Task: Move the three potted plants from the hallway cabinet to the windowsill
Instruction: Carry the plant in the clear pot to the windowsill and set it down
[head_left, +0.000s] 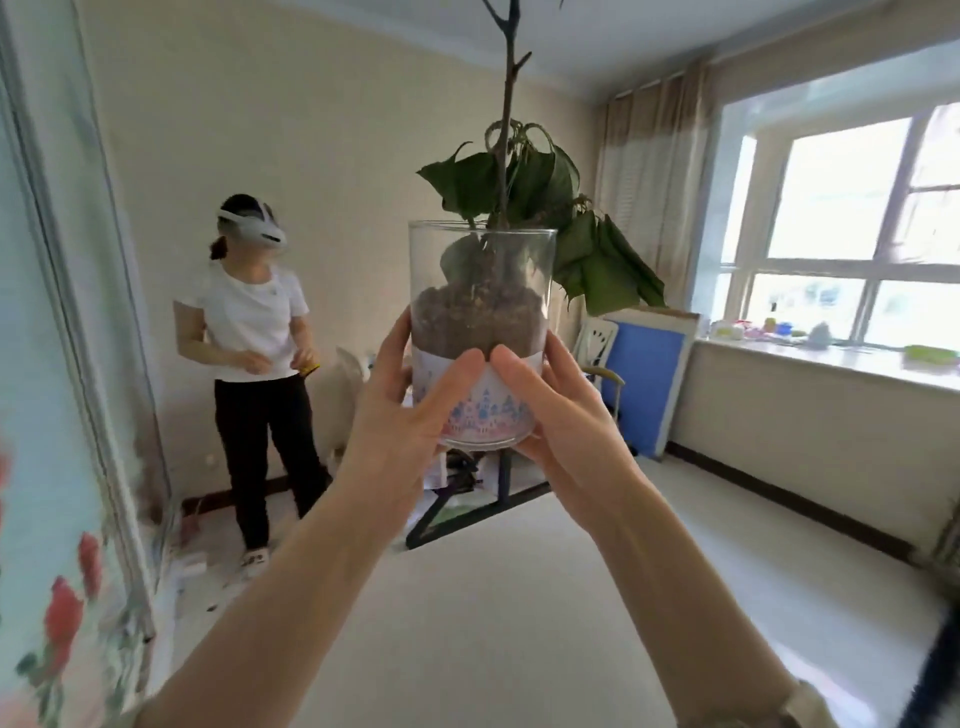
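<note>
- At centre frame, a glass pot (482, 332) was held up in the air, upright, between both hands, well apart from the windowsill (826, 358) at right
- Left hand (402, 410) was wrapped around the pot's left side, thumb pressed across the front of the printed band
- Right hand (550, 410) was wrapped around the pot's right side, its thumb tip just beside the left thumb tip on the front
- Pot wall was clear above and carried a white band with blue and pink castle prints near the base; brown soil (478, 317) filled the lower half
- Plant (530, 187) rose from the soil as one thin bare stem running out of the top of the frame, with dark drooping leaves hanging to the right over the rim
- Windowsill bore several small coloured items, too blurred to identify
- Second person (254, 332) in a white shirt, dark trousers and a white headset stood at left by the wall
- Blue panel (644, 374) leaned under the sill's left end
</note>
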